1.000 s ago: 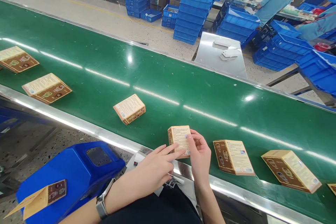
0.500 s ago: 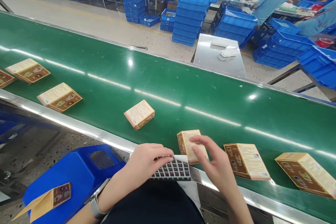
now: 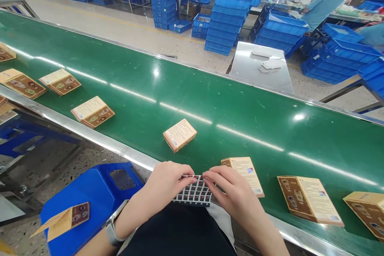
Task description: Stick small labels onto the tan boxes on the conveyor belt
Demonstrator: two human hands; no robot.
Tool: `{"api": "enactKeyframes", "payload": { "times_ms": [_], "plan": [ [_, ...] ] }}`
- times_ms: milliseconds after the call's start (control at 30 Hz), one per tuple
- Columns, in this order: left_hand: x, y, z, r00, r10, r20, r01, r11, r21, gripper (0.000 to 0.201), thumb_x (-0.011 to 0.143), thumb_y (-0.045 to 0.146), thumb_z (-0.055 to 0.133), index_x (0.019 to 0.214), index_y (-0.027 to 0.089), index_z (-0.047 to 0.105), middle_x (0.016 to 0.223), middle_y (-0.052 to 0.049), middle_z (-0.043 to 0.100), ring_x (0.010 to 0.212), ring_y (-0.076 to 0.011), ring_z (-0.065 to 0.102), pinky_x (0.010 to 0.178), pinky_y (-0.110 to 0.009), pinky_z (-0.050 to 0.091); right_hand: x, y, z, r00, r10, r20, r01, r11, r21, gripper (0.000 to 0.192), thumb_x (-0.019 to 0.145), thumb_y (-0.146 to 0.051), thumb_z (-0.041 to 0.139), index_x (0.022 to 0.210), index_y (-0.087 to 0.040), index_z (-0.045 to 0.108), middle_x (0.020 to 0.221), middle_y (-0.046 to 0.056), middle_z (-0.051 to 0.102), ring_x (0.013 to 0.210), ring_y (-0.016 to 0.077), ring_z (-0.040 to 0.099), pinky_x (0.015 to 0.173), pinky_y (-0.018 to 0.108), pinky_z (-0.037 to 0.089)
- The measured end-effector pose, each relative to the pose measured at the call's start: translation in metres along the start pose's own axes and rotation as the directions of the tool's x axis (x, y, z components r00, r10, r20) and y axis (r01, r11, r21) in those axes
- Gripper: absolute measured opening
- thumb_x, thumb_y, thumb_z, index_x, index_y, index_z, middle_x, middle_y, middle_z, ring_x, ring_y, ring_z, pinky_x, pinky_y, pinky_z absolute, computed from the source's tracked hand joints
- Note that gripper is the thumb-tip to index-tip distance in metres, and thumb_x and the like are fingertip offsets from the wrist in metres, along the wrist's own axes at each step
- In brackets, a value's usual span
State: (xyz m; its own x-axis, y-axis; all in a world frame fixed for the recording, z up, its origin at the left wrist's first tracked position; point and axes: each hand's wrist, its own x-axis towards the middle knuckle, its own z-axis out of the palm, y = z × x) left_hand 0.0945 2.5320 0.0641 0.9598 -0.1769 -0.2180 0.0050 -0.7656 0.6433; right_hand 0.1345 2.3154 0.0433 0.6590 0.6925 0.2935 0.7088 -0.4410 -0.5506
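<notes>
A sheet of small dark stickers in rows on white backing point(image 3: 195, 197) is held low in front of my body, at the near edge of the belt. My left hand point(image 3: 166, 182) is closed on the sheet's upper left part, thumb and fingers pinching it. At its upper right, my right hand point(image 3: 235, 190) pinches the edge with thumb and forefinger; whether a single sticker is between them cannot be made out. Just behind my right hand lies a brown and cream printed box point(image 3: 249, 172), partly covered by it. Another such box point(image 3: 180, 134) lies beyond the sheet.
The green conveyor belt point(image 3: 210, 88) carries several more boxes, including one at right point(image 3: 312, 200) and one at left point(image 3: 93, 112). On a blue stool point(image 3: 90, 188) sits an open-flapped box point(image 3: 81, 214). Blue crates point(image 3: 225, 24) and a person point(image 3: 328, 2) are across the belt.
My right hand has moved left from over a box and closed at the sticker sheet's upper edge. The boxes on the belt have shifted right. The whole view has also shifted a little.
</notes>
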Motion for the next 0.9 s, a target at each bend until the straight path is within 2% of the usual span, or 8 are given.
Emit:
{"api": "enactKeyframes", "payload": {
  "times_ms": [167,233,300,367,433,633,800,900],
  "plan": [
    [0.001,-0.005,-0.001,0.999,-0.050,-0.009,0.049,0.998,-0.050,0.018,0.092,0.035,0.062,0.085,0.024,0.075,0.071,0.003,0.073,0.061,-0.0132,0.062,0.057,-0.023,0.038,-0.004,-0.002,0.006,0.993,-0.077,-0.089,0.081,0.996,0.042,0.020,0.094,-0.010,0.055,0.105,-0.025,0.063,0.117,0.009,0.069,0.113,0.0262,0.064,0.097,0.045,0.052],
    [0.003,-0.014,-0.004,0.999,-0.022,-0.044,0.019,0.997,-0.078,0.016,0.090,0.035,0.065,0.084,0.023,0.074,0.080,0.001,0.075,0.074,-0.0156,0.066,0.067,-0.024,0.046,-0.001,0.003,0.012,0.987,0.098,-0.124,-0.067,0.970,0.234,0.011,0.095,-0.016,0.056,0.097,-0.026,0.062,0.122,0.007,0.067,0.119,0.0266,0.062,0.100,0.047,0.050],
    [0.006,-0.027,-0.008,0.992,0.060,-0.111,-0.067,0.996,-0.059,0.013,0.088,0.032,0.069,0.080,0.023,0.073,0.112,-0.002,0.075,0.107,-0.0223,0.064,0.090,-0.033,0.049,0.007,0.013,0.023,0.916,0.370,-0.157,-0.258,0.840,0.477,0.004,0.097,-0.027,0.055,0.097,-0.026,0.059,0.127,0.007,0.064,0.119,0.0263,0.063,0.100,0.048,0.051],
    [0.010,-0.042,-0.010,0.982,0.115,-0.151,-0.119,0.993,-0.018,0.012,0.086,0.030,0.071,0.076,0.022,0.073,0.146,-0.002,0.056,0.138,-0.0310,0.042,0.109,-0.048,0.040,0.021,0.026,0.037,0.810,0.569,-0.144,-0.339,0.654,0.676,0.016,0.098,-0.038,0.052,0.110,-0.027,0.056,0.135,0.009,0.058,0.117,0.0260,0.065,0.101,0.049,0.050],
    [0.014,-0.052,-0.009,0.986,0.116,-0.118,-0.118,0.993,-0.005,0.011,0.085,0.028,0.072,0.076,0.022,0.073,0.158,0.001,0.040,0.148,-0.0352,0.025,0.113,-0.057,0.033,0.039,0.039,0.052,0.759,0.639,-0.122,-0.315,0.525,0.791,0.032,0.097,-0.046,0.053,0.122,-0.027,0.052,0.141,0.010,0.052,0.117,0.0264,0.065,0.104,0.050,0.048],
    [0.011,-0.047,0.011,0.983,0.181,-0.041,-0.181,0.983,0.000,0.007,0.082,0.023,0.075,0.076,0.023,0.073,0.152,0.005,0.049,0.133,-0.0296,0.044,0.106,-0.049,0.044,0.077,0.055,0.067,0.729,0.680,-0.081,-0.258,0.383,0.887,0.041,0.087,-0.051,0.065,0.116,-0.022,0.059,0.136,0.010,0.058,0.110,0.0257,0.068,0.100,0.045,0.050],
    [0.010,-0.039,0.024,0.970,0.240,-0.029,-0.240,0.971,0.018,0.008,0.081,0.022,0.076,0.074,0.022,0.073,0.153,0.005,0.047,0.130,-0.0294,0.046,0.103,-0.046,0.047,0.076,0.054,0.067,0.664,0.744,-0.071,-0.355,0.398,0.846,0.036,0.078,-0.052,0.072,0.083,-0.017,0.067,0.122,0.013,0.068,0.095,0.0244,0.068,0.080,0.037,0.055],
    [0.013,-0.037,0.029,0.964,0.266,-0.029,-0.265,0.964,0.020,0.008,0.081,0.022,0.076,0.074,0.022,0.072,0.152,0.005,0.049,0.131,-0.0297,0.046,0.103,-0.045,0.046,0.069,0.055,0.070,0.623,0.777,-0.090,-0.366,0.391,0.845,0.035,0.078,-0.051,0.071,0.085,-0.017,0.067,0.120,0.012,0.068,0.095,0.0231,0.066,0.077,0.033,0.053]
  ]
}}
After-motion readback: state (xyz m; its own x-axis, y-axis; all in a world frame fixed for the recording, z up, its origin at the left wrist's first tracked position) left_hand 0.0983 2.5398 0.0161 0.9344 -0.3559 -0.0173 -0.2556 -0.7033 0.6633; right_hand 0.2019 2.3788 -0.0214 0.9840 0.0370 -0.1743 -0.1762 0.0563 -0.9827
